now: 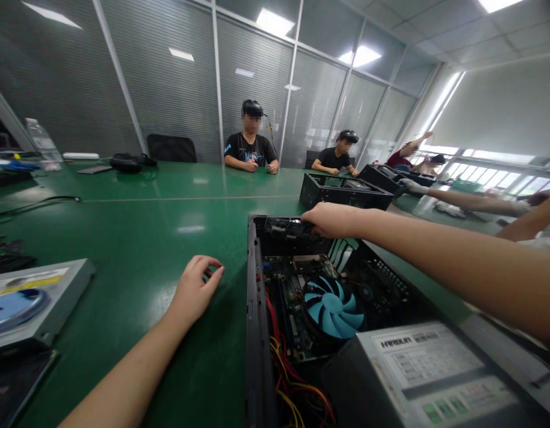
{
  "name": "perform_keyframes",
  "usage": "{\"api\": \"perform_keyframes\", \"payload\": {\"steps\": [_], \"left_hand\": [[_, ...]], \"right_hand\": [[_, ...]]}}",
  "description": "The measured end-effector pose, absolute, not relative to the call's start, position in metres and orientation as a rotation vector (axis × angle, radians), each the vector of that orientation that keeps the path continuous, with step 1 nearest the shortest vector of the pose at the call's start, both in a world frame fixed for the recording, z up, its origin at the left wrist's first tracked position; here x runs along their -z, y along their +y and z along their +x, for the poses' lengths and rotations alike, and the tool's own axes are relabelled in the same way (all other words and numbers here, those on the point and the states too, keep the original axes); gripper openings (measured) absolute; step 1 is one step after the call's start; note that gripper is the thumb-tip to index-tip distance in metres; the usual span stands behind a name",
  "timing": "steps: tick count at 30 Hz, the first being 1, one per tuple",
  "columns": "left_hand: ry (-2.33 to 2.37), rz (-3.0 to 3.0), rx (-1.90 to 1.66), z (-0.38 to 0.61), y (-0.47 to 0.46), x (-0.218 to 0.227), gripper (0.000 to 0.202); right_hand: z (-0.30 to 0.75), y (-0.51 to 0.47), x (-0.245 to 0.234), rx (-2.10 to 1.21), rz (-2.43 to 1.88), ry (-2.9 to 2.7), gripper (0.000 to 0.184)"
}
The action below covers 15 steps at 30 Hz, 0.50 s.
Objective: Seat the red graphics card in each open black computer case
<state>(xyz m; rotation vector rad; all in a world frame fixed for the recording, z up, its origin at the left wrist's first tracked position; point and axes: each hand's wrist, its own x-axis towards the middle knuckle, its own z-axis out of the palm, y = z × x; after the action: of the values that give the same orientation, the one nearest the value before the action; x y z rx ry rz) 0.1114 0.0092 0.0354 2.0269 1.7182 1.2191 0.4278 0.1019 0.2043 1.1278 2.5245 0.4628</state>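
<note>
An open black computer case (257,309) lies on the green table (136,238) in front of me, showing a blue cooling fan (332,306), red and yellow wires (286,368) and a grey power supply (421,362). My right hand (330,219) reaches over the case and grips a dark flat part (283,227) at the far end inside it. My left hand (195,290) rests on the table left of the case, fingers curled loosely with nothing in them.
A grey optical drive (31,300) lies at the left edge. A second open case (341,191) stands further back. Several people sit along the far and right sides; another person's arms (471,202) reach in at right. A cable (38,204) and black pouch (127,162) lie far left.
</note>
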Motion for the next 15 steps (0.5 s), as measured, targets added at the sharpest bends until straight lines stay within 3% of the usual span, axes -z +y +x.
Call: {"api": "perform_keyframes", "payload": {"steps": [9,15], "left_hand": [[1.696,2.057,-1.165,0.111,0.011,-0.035,0.031],[1.691,2.06,-1.134,0.11,0.012,-0.034,0.033]], "right_hand": [[0.417,0.102,-0.158,-0.422,1.048,2.381,0.021],[0.418,0.091,-0.189,-0.592,1.224,2.396,0.019]]}}
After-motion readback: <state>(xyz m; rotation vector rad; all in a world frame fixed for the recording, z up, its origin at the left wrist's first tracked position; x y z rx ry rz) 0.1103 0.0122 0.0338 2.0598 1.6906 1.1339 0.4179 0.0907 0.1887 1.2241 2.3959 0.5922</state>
